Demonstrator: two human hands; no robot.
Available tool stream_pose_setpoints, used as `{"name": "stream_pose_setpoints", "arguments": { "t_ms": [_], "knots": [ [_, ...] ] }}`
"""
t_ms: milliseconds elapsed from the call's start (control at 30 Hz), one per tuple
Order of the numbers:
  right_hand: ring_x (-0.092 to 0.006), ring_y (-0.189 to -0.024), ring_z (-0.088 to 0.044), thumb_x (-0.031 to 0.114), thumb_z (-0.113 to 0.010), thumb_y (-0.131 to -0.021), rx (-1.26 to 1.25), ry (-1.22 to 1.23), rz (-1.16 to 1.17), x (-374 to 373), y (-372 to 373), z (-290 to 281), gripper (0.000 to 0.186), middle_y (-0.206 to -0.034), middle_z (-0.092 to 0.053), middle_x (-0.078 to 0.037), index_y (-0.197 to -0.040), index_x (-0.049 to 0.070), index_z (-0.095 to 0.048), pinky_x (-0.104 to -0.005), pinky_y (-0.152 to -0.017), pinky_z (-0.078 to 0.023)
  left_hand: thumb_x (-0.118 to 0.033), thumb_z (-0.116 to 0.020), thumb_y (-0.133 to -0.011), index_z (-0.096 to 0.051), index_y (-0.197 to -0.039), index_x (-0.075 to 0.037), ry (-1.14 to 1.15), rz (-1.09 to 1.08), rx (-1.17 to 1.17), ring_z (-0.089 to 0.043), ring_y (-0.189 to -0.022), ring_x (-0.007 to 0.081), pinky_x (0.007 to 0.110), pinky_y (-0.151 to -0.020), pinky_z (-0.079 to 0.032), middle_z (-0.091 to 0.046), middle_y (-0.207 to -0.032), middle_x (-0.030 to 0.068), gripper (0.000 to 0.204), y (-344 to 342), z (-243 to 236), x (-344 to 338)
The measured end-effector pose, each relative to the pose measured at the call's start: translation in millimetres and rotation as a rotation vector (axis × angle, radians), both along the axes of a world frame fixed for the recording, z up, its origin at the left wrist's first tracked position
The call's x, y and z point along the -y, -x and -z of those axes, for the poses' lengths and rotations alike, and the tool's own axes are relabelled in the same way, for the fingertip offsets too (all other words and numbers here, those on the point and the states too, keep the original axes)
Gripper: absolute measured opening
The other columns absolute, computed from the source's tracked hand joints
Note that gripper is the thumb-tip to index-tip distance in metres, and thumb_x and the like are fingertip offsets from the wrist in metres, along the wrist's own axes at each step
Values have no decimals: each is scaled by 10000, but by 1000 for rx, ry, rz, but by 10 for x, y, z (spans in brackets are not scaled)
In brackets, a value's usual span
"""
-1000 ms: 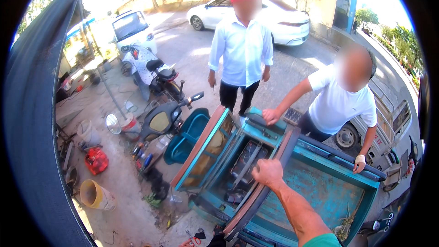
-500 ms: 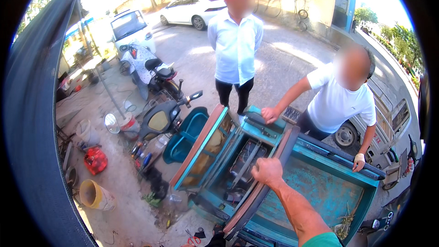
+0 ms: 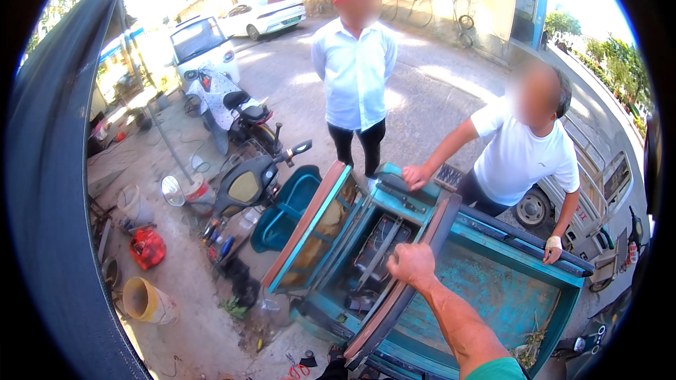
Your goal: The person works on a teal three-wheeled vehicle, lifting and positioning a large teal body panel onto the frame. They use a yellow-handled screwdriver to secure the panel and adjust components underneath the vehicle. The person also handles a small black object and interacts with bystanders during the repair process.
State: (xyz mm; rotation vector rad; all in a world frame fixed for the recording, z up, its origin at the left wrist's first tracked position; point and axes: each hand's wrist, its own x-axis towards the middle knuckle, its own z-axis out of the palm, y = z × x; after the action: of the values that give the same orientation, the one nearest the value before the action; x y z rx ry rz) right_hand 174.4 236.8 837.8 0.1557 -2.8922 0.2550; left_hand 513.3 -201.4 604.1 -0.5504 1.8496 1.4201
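Over the long brown padded rail [image 3: 441, 229] of a teal cargo tricycle, my right hand [image 3: 412, 264] is closed, its knuckles up. Its palm side is hidden, so whatever it holds does not show. Beside it lies the uncovered seat compartment [image 3: 377, 239], with a dark interior, a metal bar and wiring. The seat lid [image 3: 313, 229], brown-edged with a worn underside, stands tilted up on the compartment's left. To the right of the rail stretches the teal cargo bed [image 3: 486, 281], with dry plant bits in a corner. My left hand is out of view.
A person in a white T-shirt [image 3: 528, 148] rests hands on the tricycle's far side. Another in a red cap [image 3: 355, 74] stands behind. An electric scooter [image 3: 246, 186], a yellow bucket [image 3: 149, 300], a red bag [image 3: 146, 248] and red-handled scissors [image 3: 296, 371] are around the left and front.
The white car in the background has moved left along the road. The person in the red cap has shifted slightly left. My right hand stays in the same place, closed.
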Motion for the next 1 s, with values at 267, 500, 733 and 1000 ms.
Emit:
{"name": "stream_pose_setpoints", "arguments": {
  "t_ms": [267,500,733,1000],
  "knots": [
    [-300,-655,-656,297,-658,-750,-69,3,-41,-22,39,75,238,-668,-659,-112,-656,80,-627,-431,-658,-511,-260,-564,-936,-711,-961,-53,140,328,-40,-623,-824,203,344,-773,-505,-701,-889,102,256,-73,237,130],
    [-303,-652,-659,319,-666,-747,-67,11,-40,-11,22,39,257,-678,-664,-118,-660,78,-637,-431,-637,-516,-283,-531,-950,-712,-1063,-51,26,271,111,-639,-885,234,372,-817,-503,-706,-1002,150,316,-28,55,30],
    [-303,-668,-659,332,-666,-756,-49,-2,-37,-4,30,63,264,-691,-670,-115,-671,82,-644,-434,-668,-511,-433,-511,-950,-685,-1060,-50,89,324,23,-629,-876,267,418,-785,-485,-687,-964,156,435,-59,135,-15],
    [-306,-662,-655,324,-670,-752,-23,5,-30,33,14,-28,261,-681,-665,-127,-672,77,-645,-436,-659,-505,-530,-516,-917,-687,-1004,-74,538,625,-431,-635,-859,264,416,-767,-482,-680,-887,131,494,-155,799,-67]
  ]
}}
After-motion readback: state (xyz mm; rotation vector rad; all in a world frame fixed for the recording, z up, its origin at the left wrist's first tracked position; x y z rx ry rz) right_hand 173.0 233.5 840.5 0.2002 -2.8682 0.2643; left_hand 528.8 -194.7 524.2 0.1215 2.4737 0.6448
